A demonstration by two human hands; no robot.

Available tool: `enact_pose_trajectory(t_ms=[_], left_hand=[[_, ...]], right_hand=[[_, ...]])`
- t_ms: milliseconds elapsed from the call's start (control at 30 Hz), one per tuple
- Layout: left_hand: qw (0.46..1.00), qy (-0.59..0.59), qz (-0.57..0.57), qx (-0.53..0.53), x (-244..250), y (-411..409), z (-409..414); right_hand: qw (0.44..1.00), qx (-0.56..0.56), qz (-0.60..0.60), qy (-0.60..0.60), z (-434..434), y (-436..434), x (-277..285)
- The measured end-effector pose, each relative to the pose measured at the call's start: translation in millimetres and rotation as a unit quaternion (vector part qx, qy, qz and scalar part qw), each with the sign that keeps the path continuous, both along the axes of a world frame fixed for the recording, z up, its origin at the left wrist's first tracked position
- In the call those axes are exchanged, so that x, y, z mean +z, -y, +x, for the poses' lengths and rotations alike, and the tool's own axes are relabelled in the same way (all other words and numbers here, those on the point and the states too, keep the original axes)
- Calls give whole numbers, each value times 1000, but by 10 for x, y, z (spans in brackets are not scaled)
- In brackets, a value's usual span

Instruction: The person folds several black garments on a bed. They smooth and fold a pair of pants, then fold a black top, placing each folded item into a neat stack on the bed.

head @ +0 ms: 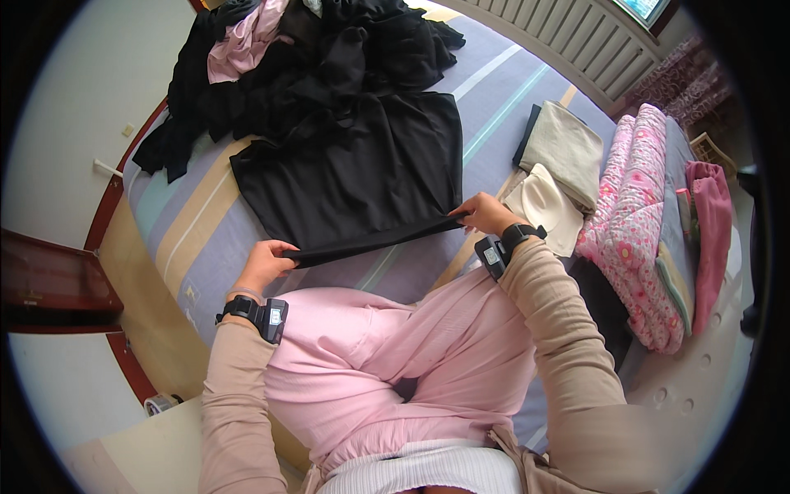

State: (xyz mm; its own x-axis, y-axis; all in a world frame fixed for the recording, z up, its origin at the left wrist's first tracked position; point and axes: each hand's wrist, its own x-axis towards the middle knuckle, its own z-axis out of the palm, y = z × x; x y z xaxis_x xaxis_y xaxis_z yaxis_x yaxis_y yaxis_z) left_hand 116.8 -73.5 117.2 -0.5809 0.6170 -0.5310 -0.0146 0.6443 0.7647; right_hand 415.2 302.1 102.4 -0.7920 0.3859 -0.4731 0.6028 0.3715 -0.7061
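Observation:
A black cloth garment lies spread on the striped bed sheet before my knees. My left hand pinches its near left corner between thumb and fingers. At the near right corner, my right hand grips the same edge, which is stretched between both hands and looks folded or doubled over. The far side of the garment touches a heap of black clothes, so where one ends and the other starts is partly hidden. Each wrist wears a black strap with a small box.
A pink garment lies on the heap. To the right sit a folded beige-grey cloth and cream molded fabric pieces. Beyond them are a folded pink floral quilt and a rose-pink cloth. A slatted headboard borders the bed.

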Motion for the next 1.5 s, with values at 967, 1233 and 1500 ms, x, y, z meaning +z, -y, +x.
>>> enact_pose_trajectory(t_ms=[967, 1233, 1500], left_hand=[[944, -35, -4, 328, -752, 324, -2252], [959, 40, 63, 273, -1103, -246, -2691], [864, -130, 172, 455, -1151, -38, -2701]], right_hand=[[946, -312, -45, -75, -728, -1576, -367], [939, -339, 26, -51, -1441, -2042, -805], [879, -451, 65, -137, -1256, -2493, -990]])
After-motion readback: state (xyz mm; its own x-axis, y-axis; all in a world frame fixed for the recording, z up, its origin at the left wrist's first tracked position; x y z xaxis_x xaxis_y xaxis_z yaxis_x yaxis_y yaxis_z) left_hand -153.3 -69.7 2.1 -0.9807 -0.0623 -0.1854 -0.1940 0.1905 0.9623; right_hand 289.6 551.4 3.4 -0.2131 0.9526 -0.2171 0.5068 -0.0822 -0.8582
